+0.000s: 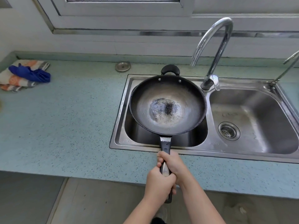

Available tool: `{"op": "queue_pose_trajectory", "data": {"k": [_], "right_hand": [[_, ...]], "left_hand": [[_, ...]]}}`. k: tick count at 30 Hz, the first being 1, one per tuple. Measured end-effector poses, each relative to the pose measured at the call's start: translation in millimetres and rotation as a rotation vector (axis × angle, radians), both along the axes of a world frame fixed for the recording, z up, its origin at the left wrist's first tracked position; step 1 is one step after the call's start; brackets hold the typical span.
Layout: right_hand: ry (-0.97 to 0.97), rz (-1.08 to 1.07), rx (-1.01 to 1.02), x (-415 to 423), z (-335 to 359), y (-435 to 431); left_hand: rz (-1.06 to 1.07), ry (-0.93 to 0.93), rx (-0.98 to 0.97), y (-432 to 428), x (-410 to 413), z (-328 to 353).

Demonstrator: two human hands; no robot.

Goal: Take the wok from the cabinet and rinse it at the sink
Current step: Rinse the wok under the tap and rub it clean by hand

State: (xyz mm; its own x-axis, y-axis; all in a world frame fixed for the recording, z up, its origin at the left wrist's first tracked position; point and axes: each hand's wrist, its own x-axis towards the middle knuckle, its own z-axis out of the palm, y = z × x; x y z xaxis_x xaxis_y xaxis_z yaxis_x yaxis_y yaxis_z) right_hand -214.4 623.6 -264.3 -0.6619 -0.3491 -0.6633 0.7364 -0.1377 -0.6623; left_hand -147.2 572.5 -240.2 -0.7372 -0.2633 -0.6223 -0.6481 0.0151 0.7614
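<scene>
I am seeing both hands clenching the long handle (165,160) of the wok (168,105). The left hand (159,183) is gripping nearer the handle's end, and the right hand (172,164) is wrapping it just beyond, the two touching one another. The handle is reaching back over the near edge of the blue speckled table (64,123).

The wok is sitting level over the left basin of the double steel sink (215,143), its rim overlapping the sink's far ledge; I cannot tell whether it is resting there or being held clear. A small pool of water is lying in its worn centre. Its black loop handle (170,69) is pointing to the far side.

The right basin is showing a drain strainer (229,130). The curved tap (213,46) is rising behind the divider, its spout ending above the wok's far right edge. A second, thinner tap (286,68) is standing at far right.

At far left, a folded striped cloth (11,80) is lying on the table with a blue item (30,73) on top of it.
</scene>
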Motion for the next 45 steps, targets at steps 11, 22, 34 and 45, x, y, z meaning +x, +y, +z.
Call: {"op": "queue_pose_trajectory", "data": {"k": [11, 22, 34, 45], "right_hand": [[-0.021, 0.026, 0.053, 3.9, -8.6, 2.9], [-0.009, 0.046, 0.164, 3.7, -11.8, 5.6], [0.015, 0.038, 0.190, 21.5, -3.2, 9.2], [0.258, 0.062, 0.625, 53.1, 31.3, 13.5]], "left_hand": [[-0.033, -0.011, -0.031, 2.1, 3.9, -11.0], [-0.050, 0.073, -0.156, 4.5, 7.8, -25.1], [-0.098, 0.166, -0.278, -8.2, 16.1, -30.6], [-0.542, 0.451, -0.731, -36.8, 13.5, -13.8]]}}
